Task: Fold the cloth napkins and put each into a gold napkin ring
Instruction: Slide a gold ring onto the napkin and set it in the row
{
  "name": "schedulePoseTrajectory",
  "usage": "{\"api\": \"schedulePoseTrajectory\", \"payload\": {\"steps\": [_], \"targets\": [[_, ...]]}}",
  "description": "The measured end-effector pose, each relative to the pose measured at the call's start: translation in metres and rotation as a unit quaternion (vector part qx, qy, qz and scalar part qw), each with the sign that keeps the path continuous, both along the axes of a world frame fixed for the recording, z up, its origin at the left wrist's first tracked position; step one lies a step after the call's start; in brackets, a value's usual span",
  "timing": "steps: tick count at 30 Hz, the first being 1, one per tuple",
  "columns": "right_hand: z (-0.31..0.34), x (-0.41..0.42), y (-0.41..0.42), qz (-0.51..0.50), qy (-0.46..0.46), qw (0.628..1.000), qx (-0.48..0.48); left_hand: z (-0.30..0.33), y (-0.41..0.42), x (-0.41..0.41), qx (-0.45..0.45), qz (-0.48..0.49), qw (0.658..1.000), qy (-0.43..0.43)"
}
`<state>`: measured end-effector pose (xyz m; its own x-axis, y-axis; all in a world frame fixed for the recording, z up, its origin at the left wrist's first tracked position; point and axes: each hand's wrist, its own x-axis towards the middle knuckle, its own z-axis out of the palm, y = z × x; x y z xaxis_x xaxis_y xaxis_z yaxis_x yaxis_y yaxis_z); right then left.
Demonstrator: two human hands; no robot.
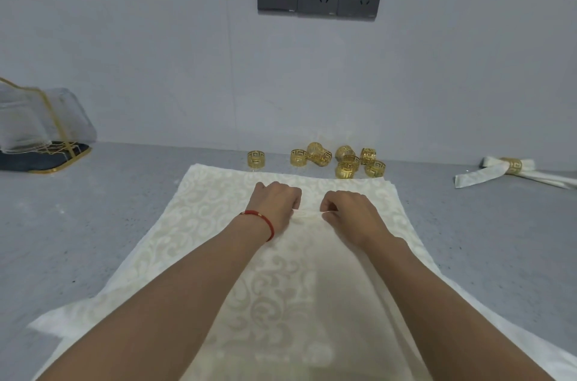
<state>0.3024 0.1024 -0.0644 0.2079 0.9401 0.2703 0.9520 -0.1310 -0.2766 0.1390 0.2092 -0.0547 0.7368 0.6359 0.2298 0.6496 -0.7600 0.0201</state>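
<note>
your left hand (276, 204) and right hand (349, 210) pinch napkin stack (281, 287), fingers curled on cloth. one ringed napkin (512, 171) done; loose rings (340, 160) wait.

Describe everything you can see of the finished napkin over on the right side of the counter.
The finished napkin is cream-white cloth, folded into a narrow band and gathered through a gold napkin ring with a cut-out key pattern. The ring cinches its middle, and flat tails fan out to either side, like a bow. It lies flat on the grey counter near the wall, apart from both hands and from the loose rings. Its right end runs out of frame.
</note>
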Motion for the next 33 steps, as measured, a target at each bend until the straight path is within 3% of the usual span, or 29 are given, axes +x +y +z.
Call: {"api": "schedulePoseTrajectory", "payload": {"steps": [3, 11, 23, 29, 33], "targets": [[0.001, 0.003, -0.004, 0.016, -0.005, 1.0, 0.007, 0.004, -0.001, -0.001, 0.034, -0.015, 0.999, 0.032], [-0.008, 0.007, -0.013, 0.069, -0.126, 0.989, 0.03, 0.005, -0.01, -0.014, 0.136, -0.115, 0.979, 0.096], [-0.01, 0.009, -0.011, 0.04, -0.077, 0.995, 0.042, -0.009, 0.0, -0.017, 0.057, -0.072, 0.995, 0.025], [-0.016, 0.011, -0.003, -0.026, 0.133, 0.989, 0.058, -0.012, 0.0, -0.013, -0.077, 0.054, 0.99, -0.104], [-0.017, 0.012, 0.003, -0.078, 0.072, 0.994, 0.021, -0.01, 0.004, -0.009, -0.113, 0.066, 0.989, -0.064]]}}
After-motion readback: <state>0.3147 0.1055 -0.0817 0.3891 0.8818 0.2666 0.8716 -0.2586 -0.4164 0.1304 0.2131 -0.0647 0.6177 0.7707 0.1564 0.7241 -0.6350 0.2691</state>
